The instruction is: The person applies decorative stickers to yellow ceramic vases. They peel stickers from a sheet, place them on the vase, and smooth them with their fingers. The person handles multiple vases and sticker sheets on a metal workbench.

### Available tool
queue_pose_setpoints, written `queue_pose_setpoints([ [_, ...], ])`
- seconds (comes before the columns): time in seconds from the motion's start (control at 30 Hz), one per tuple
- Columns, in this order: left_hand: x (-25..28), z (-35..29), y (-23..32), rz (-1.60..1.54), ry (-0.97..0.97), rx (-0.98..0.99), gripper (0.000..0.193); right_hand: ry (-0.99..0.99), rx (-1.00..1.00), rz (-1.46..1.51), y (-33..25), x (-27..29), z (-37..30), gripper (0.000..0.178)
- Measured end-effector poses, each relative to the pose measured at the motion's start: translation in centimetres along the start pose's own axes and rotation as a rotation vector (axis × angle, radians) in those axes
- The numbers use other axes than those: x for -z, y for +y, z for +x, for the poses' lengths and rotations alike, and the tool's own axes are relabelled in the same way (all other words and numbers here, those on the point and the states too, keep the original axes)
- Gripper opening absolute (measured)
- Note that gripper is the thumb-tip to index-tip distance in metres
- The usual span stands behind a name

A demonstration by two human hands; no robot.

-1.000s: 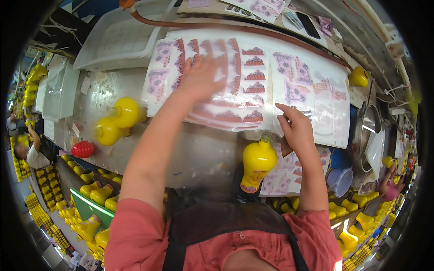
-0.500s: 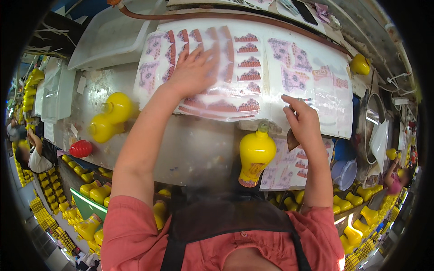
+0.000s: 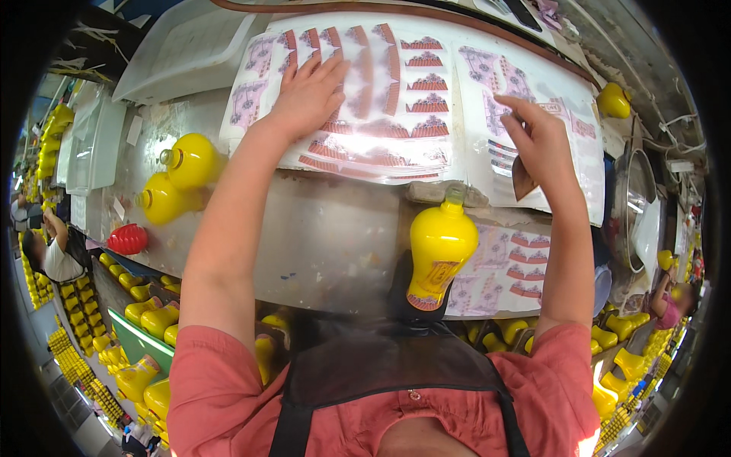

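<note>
Head view: the sticker sheet [image 3: 396,114] lies flat at the far side of the shiny metal table [image 3: 327,236]. The left hand [image 3: 308,95] presses on it with spread fingers and holds nothing. The right hand [image 3: 537,145] pinches one small brown sticker [image 3: 522,179] just beside the sheet's right part. I think it helps to hold the sheet down and peel slowly. The paper looks thin and glossy. Near the body stands a smooth, round yellow bottle [image 3: 440,247] with a narrow neck. Two more bottles [image 3: 177,179] lie left.

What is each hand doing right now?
Left hand: open, flat on the white sheet of red labels.
Right hand: fingers closed on a small brownish-red label.
</note>
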State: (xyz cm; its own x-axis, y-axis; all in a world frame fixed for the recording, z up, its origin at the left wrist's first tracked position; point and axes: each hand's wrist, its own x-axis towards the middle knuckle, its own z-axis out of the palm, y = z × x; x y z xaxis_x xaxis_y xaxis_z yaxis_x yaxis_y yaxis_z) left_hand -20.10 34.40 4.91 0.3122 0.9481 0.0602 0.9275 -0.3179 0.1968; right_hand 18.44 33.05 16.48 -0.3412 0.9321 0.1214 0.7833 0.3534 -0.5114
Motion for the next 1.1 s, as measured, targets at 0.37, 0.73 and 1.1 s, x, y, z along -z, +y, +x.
queue_pose_setpoints([
  [0.37, 5.1, 0.7, 0.9, -0.55, 0.701, 0.038, 0.05, 0.075, 0.099, 0.201, -1.5, 5.2, 7.2, 0.027],
  [0.73, -5.3, -17.1, 16.3, -1.428, 0.71, 0.369, 0.05, 0.161, -0.143, 0.711, 0.5, -1.8, -13.5, 0.05],
  [1.1, -7.4, -24.0, 23.7, -1.416, 0.501, 0.343, 0.051, 0.0, -0.317, 0.984, 0.8, -6.4, -23.9, 0.039],
])
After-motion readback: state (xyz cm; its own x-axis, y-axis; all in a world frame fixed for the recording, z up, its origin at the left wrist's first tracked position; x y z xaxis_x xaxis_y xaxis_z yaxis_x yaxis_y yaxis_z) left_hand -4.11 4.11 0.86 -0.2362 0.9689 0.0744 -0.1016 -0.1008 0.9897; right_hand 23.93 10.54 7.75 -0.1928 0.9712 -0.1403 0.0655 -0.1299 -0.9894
